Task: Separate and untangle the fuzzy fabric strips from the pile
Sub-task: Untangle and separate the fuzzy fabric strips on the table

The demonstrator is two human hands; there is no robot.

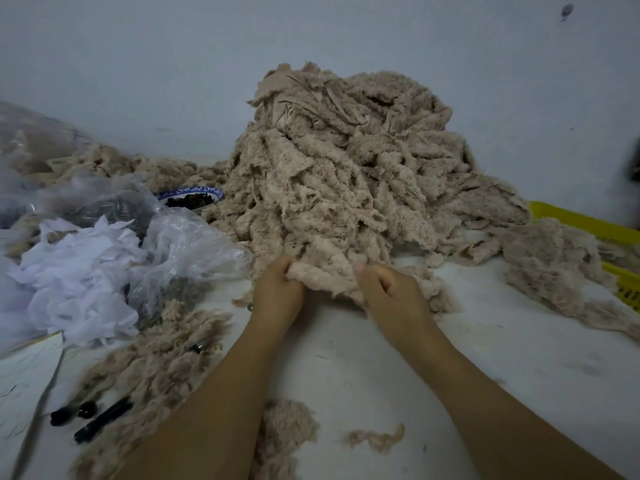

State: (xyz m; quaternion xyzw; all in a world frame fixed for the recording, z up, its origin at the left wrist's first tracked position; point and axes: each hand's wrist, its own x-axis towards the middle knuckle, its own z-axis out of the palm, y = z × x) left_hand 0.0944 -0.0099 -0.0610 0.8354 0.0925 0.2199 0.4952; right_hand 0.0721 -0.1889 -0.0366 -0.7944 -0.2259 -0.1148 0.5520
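A tall pile of tangled beige fuzzy fabric strips [346,161] rises in the middle of a white table [502,368], against the wall. At its near foot, one fuzzy strip [322,277] stretches between my two hands. My left hand [277,289] grips its left end with curled fingers. My right hand [388,289] grips its right end, thumb on top. Looser strips [152,368] lie spread on the table at the near left, under and beside my left forearm, and more [554,271] trail off to the right.
Crumpled clear plastic bags [187,244] and white tissue scraps [79,271] fill the left side. A blue-patterned bowl [190,197] of dark pieces sits behind them. Black pens or tools [104,422] lie at the near left. A yellow crate [588,223] stands at the right edge.
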